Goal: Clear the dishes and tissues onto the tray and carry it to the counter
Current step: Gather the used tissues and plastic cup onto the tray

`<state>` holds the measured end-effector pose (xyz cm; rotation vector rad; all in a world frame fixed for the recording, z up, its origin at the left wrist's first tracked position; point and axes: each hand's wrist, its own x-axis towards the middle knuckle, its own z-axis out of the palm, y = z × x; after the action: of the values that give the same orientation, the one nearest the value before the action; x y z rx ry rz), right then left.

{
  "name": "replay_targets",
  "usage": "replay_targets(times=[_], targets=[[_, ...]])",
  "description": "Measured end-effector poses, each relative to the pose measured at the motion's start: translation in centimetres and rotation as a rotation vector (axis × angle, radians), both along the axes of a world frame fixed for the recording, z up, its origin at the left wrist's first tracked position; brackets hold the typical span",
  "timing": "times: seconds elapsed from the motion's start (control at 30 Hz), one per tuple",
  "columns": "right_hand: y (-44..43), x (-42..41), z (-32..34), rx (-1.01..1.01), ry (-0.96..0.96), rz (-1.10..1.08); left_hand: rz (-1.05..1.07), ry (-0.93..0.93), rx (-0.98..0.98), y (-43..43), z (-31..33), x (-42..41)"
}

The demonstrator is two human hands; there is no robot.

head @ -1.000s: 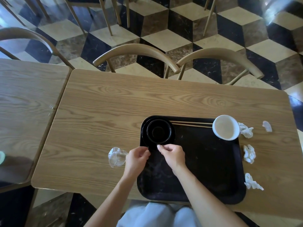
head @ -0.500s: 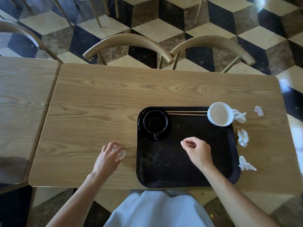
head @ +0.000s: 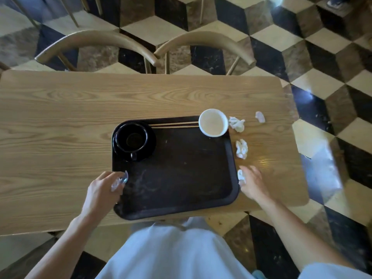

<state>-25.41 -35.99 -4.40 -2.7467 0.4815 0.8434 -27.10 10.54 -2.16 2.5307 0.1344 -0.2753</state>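
Note:
A black tray lies on the wooden table. In its far left corner stands a black cup on a black saucer; a pair of chopsticks lies along its far rim, and a white bowl sits at its far right corner. My left hand holds a crumpled clear plastic wrapper over the tray's left edge. My right hand rests on the table right of the tray, fingers spread over the nearest white tissue. Three more crumpled tissues lie right of the tray.
Two curved wooden chair backs stand pushed against the table's far side. The floor around is a black, cream and brown cube-pattern tile. The table's right edge is close to the tissues, and my lap sits under the near edge.
My left hand has picked the clear wrapper off the table and brought it right to the tray's edge. My right hand has moved off the tray, right, onto the nearest tissue.

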Motion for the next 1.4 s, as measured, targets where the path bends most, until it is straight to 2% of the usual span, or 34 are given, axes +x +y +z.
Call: replay_targets(times=[0.17, 0.27, 0.4, 0.47, 0.57, 0.63, 0.73, 0.83, 0.9, 1.03, 1.1, 1.27, 1.4], targets=[[-2.3, -0.1, -0.1, 0.147, -0.164, -0.013, -0.062, 0.040, -0.090, -9.5, -1.0, 1.2], [-3.6, 1.7, 1.0, 0.155, -0.384, -0.036, -0.093, 0.057, -0.108, -14.6, -1.2, 2.8], [-4.4, 5.7, 1.5, 0.177, -0.509, 0.012, -0.155, 0.061, -0.054, -19.7, -1.2, 4.9], [-4.3, 7.4, 0.5, 0.188, -0.506, 0.058, -0.149, 0.068, -0.027, -21.3, -1.2, 5.6], [-3.7, 7.7, -1.6, 0.228, -0.368, 0.159, -0.112, 0.090, -0.014, -22.6, -1.3, 6.3], [-3.6, 6.8, -2.7, 0.255, -0.341, 0.211, -0.078, 0.122, -0.009, -22.9, -1.4, 6.4], [-4.8, 6.0, -3.2, 0.320, -0.415, 0.111, -0.038, 0.162, -0.006, -22.9, -1.6, 6.5], [-6.5, 6.4, -3.3, 0.335, -0.391, 0.063, 0.018, 0.180, -0.023, -22.4, -1.7, 6.3], [-6.9, 7.4, -2.4, 0.362, -0.439, 0.030, 0.050, 0.189, -0.036, -22.0, -1.9, 6.0], [-6.2, 12.6, -0.2, 0.394, -0.696, 0.000, 0.090, 0.208, -0.041, -21.5, -2.1, 5.7], [-5.3, 15.8, 0.1, 0.386, -0.722, 0.036, 0.100, 0.218, -0.037, -21.4, -2.1, 5.7], [-4.0, 18.9, -2.0, 0.242, -0.529, 0.255, 0.112, 0.212, -0.048, -21.2, -2.2, 5.9], [-4.7, 17.7, -3.6, 0.173, -0.461, 0.267, 0.091, 0.188, -0.024, -20.5, -2.1, 6.5]])
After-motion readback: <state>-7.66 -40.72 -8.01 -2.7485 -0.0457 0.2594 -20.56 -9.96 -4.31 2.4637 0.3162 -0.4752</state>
